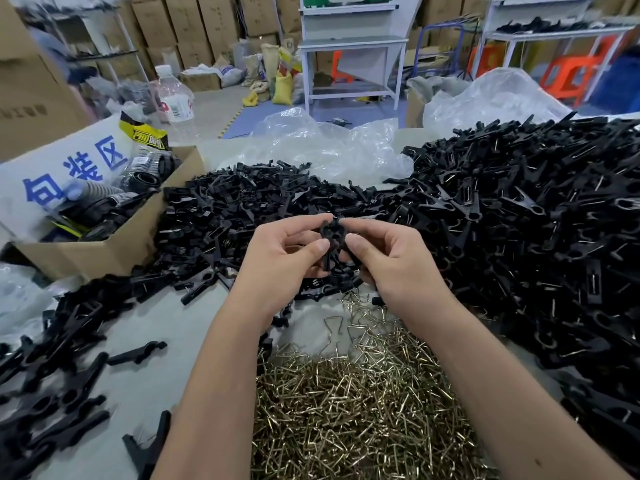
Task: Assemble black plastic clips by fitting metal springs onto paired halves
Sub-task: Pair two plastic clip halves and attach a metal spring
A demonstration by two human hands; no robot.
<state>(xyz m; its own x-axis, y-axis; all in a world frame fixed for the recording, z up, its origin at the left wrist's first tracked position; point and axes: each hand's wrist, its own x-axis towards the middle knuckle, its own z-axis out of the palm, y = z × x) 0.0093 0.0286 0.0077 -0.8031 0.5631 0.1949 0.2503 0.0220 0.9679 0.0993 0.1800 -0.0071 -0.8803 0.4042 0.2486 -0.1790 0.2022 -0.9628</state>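
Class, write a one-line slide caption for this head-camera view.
Left hand and right hand pinch paired black clip halves above a heap of metal springs.

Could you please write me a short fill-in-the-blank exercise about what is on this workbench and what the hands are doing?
1. Both the left hand and the right hand hold black clip halves above the ____.
2. The heap of metal springs lies ____ the two forearms.
3. The cardboard box sits at the person's ____ side.
4. The water bottle stands behind the ____.

Missing words: table; between; left; box
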